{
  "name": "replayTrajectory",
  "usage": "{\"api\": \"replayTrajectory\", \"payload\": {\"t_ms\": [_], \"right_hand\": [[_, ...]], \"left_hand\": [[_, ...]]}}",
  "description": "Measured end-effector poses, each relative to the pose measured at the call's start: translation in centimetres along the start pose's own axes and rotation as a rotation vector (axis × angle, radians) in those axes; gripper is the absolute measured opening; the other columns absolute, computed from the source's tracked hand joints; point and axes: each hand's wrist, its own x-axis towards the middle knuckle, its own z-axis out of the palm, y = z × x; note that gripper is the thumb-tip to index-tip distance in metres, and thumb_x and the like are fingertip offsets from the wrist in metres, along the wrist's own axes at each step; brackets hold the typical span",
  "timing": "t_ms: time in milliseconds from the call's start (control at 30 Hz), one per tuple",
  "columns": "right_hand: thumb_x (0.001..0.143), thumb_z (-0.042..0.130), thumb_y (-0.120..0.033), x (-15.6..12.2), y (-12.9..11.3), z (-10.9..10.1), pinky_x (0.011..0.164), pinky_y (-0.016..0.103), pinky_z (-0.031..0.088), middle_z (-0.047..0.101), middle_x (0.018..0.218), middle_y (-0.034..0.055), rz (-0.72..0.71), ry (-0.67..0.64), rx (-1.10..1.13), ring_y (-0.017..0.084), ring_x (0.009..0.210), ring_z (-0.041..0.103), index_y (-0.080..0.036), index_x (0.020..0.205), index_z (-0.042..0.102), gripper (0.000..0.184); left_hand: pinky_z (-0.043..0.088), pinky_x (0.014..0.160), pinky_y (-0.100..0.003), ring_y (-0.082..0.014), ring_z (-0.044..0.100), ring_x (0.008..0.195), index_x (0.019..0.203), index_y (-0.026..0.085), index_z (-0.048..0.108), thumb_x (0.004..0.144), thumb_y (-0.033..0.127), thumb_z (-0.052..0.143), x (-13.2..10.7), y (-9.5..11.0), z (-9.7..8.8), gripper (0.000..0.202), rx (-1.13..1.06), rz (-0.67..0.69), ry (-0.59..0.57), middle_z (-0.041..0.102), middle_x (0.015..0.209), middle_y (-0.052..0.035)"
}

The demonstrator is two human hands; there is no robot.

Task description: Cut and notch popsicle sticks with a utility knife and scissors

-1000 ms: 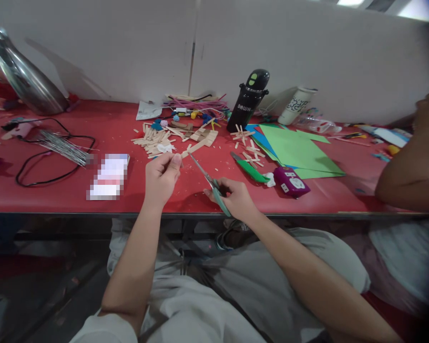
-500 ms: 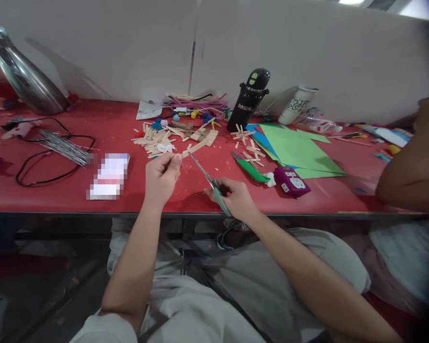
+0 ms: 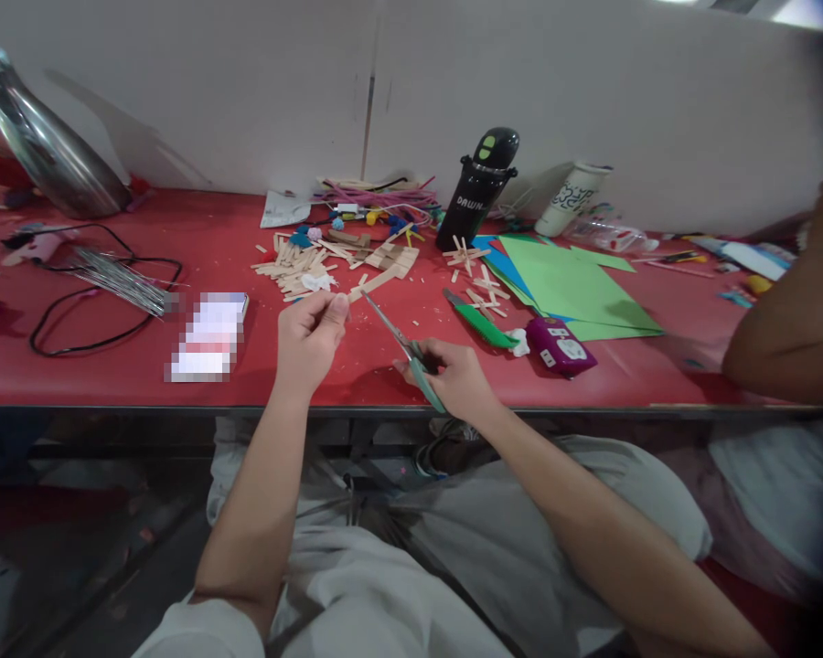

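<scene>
My left hand (image 3: 312,338) is closed in a pinch on a flat wooden craft stick (image 3: 379,281), which sticks out to the right from its fingertips. My right hand (image 3: 453,373) grips green-handled scissors (image 3: 410,352) by the loops, pointing up and to the left. Their tips meet or overlap the craft stick near my left fingertips; I cannot tell whether the blades touch it. Behind my left hand lies a pile of loose craft sticks (image 3: 292,267) with a crumpled white tissue (image 3: 317,281). Sticks crossed into star shapes (image 3: 486,291) sit beyond my right hand.
A green cutter (image 3: 484,327), a purple box (image 3: 559,347) and green paper sheets (image 3: 576,283) lie to the right. A black bottle (image 3: 476,192) stands behind. Leftward are a phone (image 3: 209,334), wires (image 3: 120,281) and a steel jug (image 3: 58,142). Another person's arm (image 3: 782,320) rests at far right.
Almost nothing differs. Both hands, the craft stick and the scissors hold nearly the same position, with only a slight shift of the whole view.
</scene>
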Motion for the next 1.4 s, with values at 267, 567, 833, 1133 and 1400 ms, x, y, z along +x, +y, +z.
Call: {"api": "replayTrajectory", "payload": {"t_ms": [267,567,833,1133,1400], "right_hand": [[0.073,0.069,-0.043,0.1,-0.1,-0.4,0.05,0.023,0.031,0.048,0.056,-0.0025,-0.015,0.009,-0.029,0.01,0.054,0.038,-0.017,0.065,0.061,0.029],[0.073,0.067,-0.041,0.2,0.1,-0.2,0.051,0.022,0.035,0.049,0.056,-0.0022,-0.059,0.05,-0.066,0.009,0.054,0.038,-0.016,0.063,0.061,0.028],[0.077,0.064,-0.041,0.1,0.5,-0.3,0.056,0.021,0.043,0.059,0.061,0.0021,-0.124,0.114,-0.152,0.012,0.059,0.049,-0.015,0.064,0.064,0.029],[0.079,0.059,-0.036,0.3,1.1,-0.9,0.054,0.023,0.04,0.059,0.059,0.0023,-0.222,0.192,-0.3,0.011,0.053,0.045,-0.017,0.069,0.065,0.023],[0.076,0.057,-0.033,0.5,1.0,-1.8,0.06,0.027,0.041,0.063,0.063,0.0047,-0.233,0.212,-0.41,0.015,0.058,0.051,-0.021,0.07,0.062,0.014]], "left_hand": [[0.022,0.047,-0.027,-0.0076,0.031,0.043,0.063,0.019,0.061,0.09,0.048,0.07,0.0,-0.4,-0.1,0.04,-0.101,-0.036,-0.018,0.037,0.044,0.0063],[0.017,0.046,-0.026,-0.0037,0.021,0.037,0.055,0.018,0.06,0.077,0.046,0.08,0.1,1.0,0.2,0.041,-0.355,-0.2,-0.059,0.03,0.038,0.0085],[0.016,0.044,-0.022,-0.0013,0.018,0.035,0.053,0.016,0.059,0.071,0.039,0.083,0.1,2.0,0.5,0.038,-0.473,-0.291,-0.066,0.027,0.036,0.0097],[0.018,0.04,-0.021,-0.0017,0.022,0.031,0.051,0.016,0.056,0.074,0.032,0.076,0.1,2.3,0.6,0.034,-0.535,-0.352,-0.076,0.032,0.033,0.0083],[0.018,0.037,-0.021,-0.0034,0.016,0.031,0.055,0.019,0.052,0.08,0.033,0.069,0.4,2.3,0.3,0.033,-0.616,-0.453,-0.144,0.022,0.031,0.0105]]}}
